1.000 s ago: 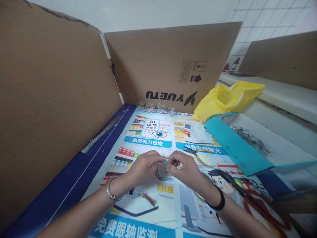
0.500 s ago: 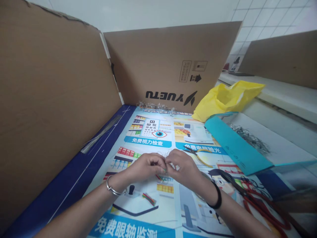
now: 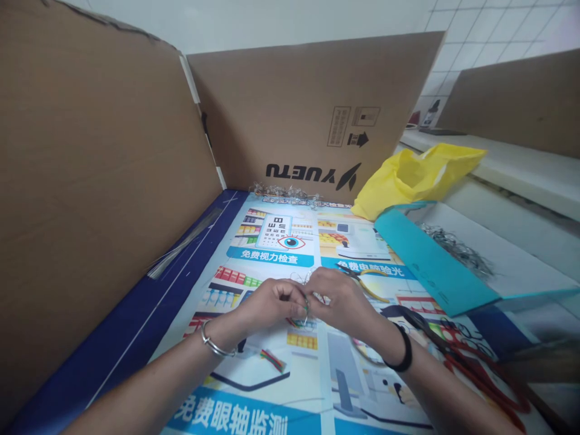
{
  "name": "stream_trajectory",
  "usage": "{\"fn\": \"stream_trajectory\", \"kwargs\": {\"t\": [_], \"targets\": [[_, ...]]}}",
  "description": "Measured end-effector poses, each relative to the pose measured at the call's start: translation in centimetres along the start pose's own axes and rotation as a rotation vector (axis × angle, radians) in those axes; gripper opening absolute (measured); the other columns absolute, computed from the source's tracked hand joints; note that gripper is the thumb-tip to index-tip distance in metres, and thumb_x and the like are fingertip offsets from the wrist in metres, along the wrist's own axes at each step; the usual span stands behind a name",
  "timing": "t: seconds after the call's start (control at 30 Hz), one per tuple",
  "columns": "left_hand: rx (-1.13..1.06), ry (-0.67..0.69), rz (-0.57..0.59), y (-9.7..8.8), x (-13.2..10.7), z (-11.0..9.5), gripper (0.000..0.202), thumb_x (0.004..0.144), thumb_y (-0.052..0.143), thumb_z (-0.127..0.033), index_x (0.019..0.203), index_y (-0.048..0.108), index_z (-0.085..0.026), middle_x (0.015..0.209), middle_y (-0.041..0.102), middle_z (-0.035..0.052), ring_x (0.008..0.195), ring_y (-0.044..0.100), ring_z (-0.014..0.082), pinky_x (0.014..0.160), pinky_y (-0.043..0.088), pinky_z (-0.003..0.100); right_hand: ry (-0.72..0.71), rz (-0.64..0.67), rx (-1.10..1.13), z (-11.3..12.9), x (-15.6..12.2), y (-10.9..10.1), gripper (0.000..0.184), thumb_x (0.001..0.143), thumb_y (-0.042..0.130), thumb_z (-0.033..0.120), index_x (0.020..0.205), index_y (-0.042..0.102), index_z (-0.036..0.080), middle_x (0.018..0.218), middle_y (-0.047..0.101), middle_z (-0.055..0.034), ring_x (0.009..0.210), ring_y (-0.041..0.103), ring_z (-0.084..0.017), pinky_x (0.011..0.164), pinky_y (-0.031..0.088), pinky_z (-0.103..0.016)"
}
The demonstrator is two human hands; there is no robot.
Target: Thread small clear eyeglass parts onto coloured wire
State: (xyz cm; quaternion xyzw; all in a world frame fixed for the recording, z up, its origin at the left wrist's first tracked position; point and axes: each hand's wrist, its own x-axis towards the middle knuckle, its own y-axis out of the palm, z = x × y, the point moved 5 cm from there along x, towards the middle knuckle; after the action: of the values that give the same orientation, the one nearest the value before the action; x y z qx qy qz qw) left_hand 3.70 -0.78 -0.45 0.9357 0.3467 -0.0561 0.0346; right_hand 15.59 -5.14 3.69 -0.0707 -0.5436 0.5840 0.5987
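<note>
Thin red-green wire bundle (image 3: 302, 315) sits mostly hidden between left hand (image 3: 272, 305) and right hand (image 3: 342, 299); red-handled metal tool (image 3: 475, 371) right of them is blurred.

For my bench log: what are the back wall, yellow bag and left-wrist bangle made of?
Back wall: matte brown cardboard, printed shipping marks. Yellow bag: probably thin plastic, crumpled, faintly glossy. Bangle: likely metal, silvery shine.
</note>
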Motion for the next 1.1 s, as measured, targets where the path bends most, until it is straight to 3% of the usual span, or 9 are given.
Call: {"fn": "stream_trajectory", "kwargs": {"t": [0.17,0.4,0.57,0.8,0.97,1.1], "targets": [[-0.075,-0.024,-0.064,0.3,1.0,1.3,0.012,0.063,0.071,-0.023,0.067,0.064,-0.013,0.077,0.063,0.0024,0.061,0.055,0.0102,0.058,0.046,0.025,0.045,0.012,0.059,-1.1,0.0,-0.1,0.015,0.07,0.054,0.006,0.067,0.062,0.018,0.065,0.061,-0.0011,0.064,0.054,-0.013,0.06,0.041,-0.024],[-0.022,0.047,-0.137,0.6,1.5,0.9,0.009,0.066,0.069,-0.022,0.066,0.067,-0.013,0.077,0.065,0.0037,0.065,0.056,0.0119,0.061,0.045,0.024,0.131,0.014,0.167,-2.5,-0.5,-0.2,0.015,0.068,0.056,0.005,0.067,0.061,0.019,0.068,0.061,-0.0005,0.066,0.056,-0.013,0.061,0.043,-0.024],[0.088,0.086,-0.203,0.5,1.5,0.7,0.004,0.068,0.065,-0.017,0.068,0.068,-0.015,0.075,0.067,0.0036,0.068,0.059,0.0135,0.065,0.046,0.025,0.178,0.039,0.121,-2.5,-0.6,-0.2,0.018,0.072,0.055,0.005,0.071,0.064,0.02,0.069,0.063,-0.0001,0.069,0.057,-0.013,0.065,0.044,-0.024],[0.143,0.158,-0.355,0.4,2.0,1.0,0.005,0.068,0.062,-0.015,0.068,0.067,-0.015,0.079,0.066,0.0047,0.075,0.06,0.0161,0.071,0.047,0.026,0.316,-0.043,0.035,-2.4,-2.0,-0.9,0.013,0.081,0.055,0.014,0.082,0.065,0.021,0.075,0.063,-0.0015,0.07,0.058,-0.014,0.064,0.045,-0.025],[0.236,0.231,-0.366,0.9,2.0,0.7,0.008,0.068,0.06,-0.011,0.064,0.065,-0.015,0.077,0.065,0.0039,0.076,0.06,0.0153,0.072,0.047,0.025,0.33,-0.078,0.035,-2.2,-2.9,-0.6,0.01,0.077,0.063,0.018,0.087,0.065,0.02,0.076,0.063,-0.0018,0.066,0.058,-0.013,0.061,0.047,-0.024],[0.297,0.253,-0.389,0.9,2.1,0.8,0.011,0.068,0.058,-0.009,0.063,0.065,-0.016,0.075,0.064,0.0026,0.074,0.059,0.0144,0.071,0.047,0.025,0.253,-0.089,-0.056,-1.6,-3.1,-0.3,0.007,0.081,0.058,0.016,0.085,0.064,0.018,0.079,0.065,-0.0043,0.074,0.06,-0.016,0.068,0.048,-0.028]]}}
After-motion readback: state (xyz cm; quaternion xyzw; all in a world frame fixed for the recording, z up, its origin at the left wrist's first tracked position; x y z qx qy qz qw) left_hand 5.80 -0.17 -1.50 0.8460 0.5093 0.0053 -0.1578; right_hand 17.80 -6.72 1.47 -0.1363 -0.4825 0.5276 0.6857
